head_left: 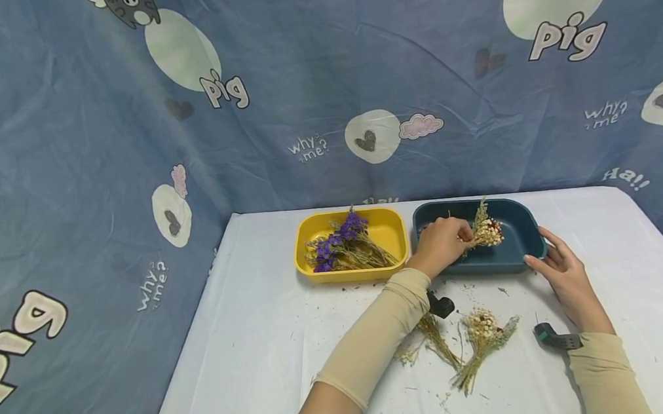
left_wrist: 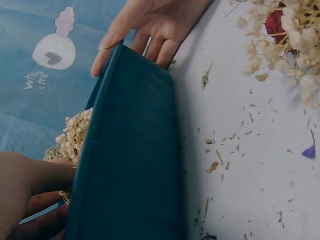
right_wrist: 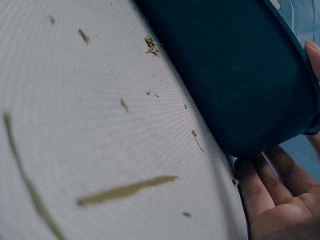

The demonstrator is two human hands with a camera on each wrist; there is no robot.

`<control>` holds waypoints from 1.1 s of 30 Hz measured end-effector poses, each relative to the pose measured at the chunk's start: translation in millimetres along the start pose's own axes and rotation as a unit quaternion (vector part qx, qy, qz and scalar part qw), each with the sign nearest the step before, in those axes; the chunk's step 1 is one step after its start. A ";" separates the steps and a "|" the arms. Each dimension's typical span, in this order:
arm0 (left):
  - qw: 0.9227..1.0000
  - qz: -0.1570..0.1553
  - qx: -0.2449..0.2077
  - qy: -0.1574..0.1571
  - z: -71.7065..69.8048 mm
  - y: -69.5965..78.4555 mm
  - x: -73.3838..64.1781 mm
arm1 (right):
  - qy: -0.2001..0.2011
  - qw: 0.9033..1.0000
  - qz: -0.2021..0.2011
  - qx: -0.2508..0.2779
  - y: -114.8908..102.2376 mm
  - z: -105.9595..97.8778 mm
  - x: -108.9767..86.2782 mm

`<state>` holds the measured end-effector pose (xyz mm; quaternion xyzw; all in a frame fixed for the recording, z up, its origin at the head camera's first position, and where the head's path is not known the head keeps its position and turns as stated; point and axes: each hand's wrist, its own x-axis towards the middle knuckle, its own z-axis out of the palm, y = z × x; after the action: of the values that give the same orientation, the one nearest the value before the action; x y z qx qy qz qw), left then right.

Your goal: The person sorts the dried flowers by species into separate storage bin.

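Observation:
In the head view my left hand [head_left: 442, 242] reaches over the left part of the dark teal tray [head_left: 525, 257]. It pinches a small bunch of dried flowers [head_left: 489, 232] with cream blooms, a dark red one and a green sprig. In the left wrist view the cream blooms [left_wrist: 75, 135] show just past the tray's rim, and that wall hides part of the bunch. My right hand [head_left: 565, 272] grips the tray's right front corner. In the right wrist view its fingers [right_wrist: 287, 180] lie against the tray's lower side.
A yellow tray [head_left: 302, 262] to the left holds purple dried flowers [head_left: 340, 239]. On the white table, in front of the teal tray, lie another dried bunch [head_left: 482, 345] and loose stems [head_left: 438, 339], partly behind the left forearm. Plant crumbs are scattered around. A patterned blue cloth [head_left: 355, 67] hangs behind.

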<state>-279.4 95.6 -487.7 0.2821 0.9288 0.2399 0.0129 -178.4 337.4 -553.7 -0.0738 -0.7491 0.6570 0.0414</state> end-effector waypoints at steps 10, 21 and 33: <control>1.000 0.012 0.004 -0.028 5.9 -6.8 -1.6 | 0.002 1.000 0.013 -0.022 -0.9 0.5 0.5; 1.000 -0.003 -0.005 -0.029 3.4 -11.1 -3.7 | 0.002 1.000 0.006 -0.015 0.8 -0.2 0.2; 0.999 0.015 -0.045 -0.003 -9.7 -21.8 -10.5 | 0.002 1.000 0.002 -0.012 0.6 -0.4 0.0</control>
<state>-283.4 70.0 -490.2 0.2956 0.9128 0.2805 0.0251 -178.4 337.8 -554.3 -0.0772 -0.7570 0.6476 0.0406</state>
